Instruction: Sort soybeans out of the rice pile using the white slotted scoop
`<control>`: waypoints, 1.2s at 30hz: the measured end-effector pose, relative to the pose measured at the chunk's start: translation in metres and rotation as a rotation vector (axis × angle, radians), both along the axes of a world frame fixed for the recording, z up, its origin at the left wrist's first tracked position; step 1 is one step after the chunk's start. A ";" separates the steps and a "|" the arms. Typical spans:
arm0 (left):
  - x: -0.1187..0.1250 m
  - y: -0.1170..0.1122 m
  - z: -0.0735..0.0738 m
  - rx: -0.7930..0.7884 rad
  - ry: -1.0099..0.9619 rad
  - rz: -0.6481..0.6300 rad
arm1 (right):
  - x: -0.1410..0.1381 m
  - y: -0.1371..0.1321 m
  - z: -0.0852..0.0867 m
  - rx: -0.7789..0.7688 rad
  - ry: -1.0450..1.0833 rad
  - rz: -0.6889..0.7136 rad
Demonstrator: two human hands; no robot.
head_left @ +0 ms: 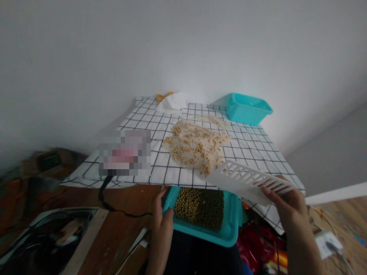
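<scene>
My left hand (162,221) grips the left rim of a teal tray (229,229) held just below the table's near edge; the tray holds yellow and green beans (200,208). My right hand (286,204) holds a white slotted plastic scoop (243,179) whose front edge rests on the checked tablecloth (252,147) beside a pile of rice mixed with yellow beans (196,145).
A second teal tub (248,109) stands at the table's far right corner. White tissue (173,103) lies at the far edge. A blurred-out object (124,152) sits left on the cloth, with a black cable (114,206) hanging down. Clutter lies on the wooden floor.
</scene>
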State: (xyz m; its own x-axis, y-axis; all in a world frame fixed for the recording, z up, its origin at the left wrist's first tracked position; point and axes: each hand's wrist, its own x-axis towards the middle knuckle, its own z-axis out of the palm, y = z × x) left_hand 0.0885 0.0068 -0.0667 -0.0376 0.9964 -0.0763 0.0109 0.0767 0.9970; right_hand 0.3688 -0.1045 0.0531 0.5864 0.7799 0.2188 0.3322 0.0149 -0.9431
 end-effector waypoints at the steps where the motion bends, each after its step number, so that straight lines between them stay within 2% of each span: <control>1: 0.000 0.000 0.001 -0.007 -0.002 0.001 | 0.000 0.000 -0.001 0.000 0.003 -0.003; 6: 0.001 0.000 0.001 0.012 -0.020 0.009 | 0.003 -0.003 -0.005 -0.015 -0.016 -0.036; 12: -0.002 0.000 -0.003 0.047 -0.038 0.009 | 0.012 0.004 -0.009 0.014 -0.071 -0.012; 18: 0.000 0.003 -0.007 0.056 -0.013 -0.010 | 0.020 0.033 -0.005 0.108 -0.299 -0.047; 25: -0.003 0.005 -0.011 0.063 -0.044 -0.012 | 0.020 0.071 0.001 0.205 -0.293 0.002; 28: -0.004 0.004 -0.009 0.084 -0.018 -0.016 | 0.026 0.077 0.006 0.284 -0.235 -0.051; 31: -0.002 0.003 -0.010 0.081 -0.014 -0.009 | 0.036 0.083 0.009 0.289 -0.214 -0.137; 36: 0.000 0.005 -0.020 0.096 -0.076 0.046 | 0.043 0.084 0.004 0.241 -0.302 -0.420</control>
State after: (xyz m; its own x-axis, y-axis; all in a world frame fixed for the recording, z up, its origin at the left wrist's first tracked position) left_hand 0.0882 0.0114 -0.0867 -0.0808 0.9966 0.0152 -0.0662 -0.0206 0.9976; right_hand 0.4116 -0.0206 0.0570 0.7195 0.4004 0.5674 0.6100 0.0262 -0.7920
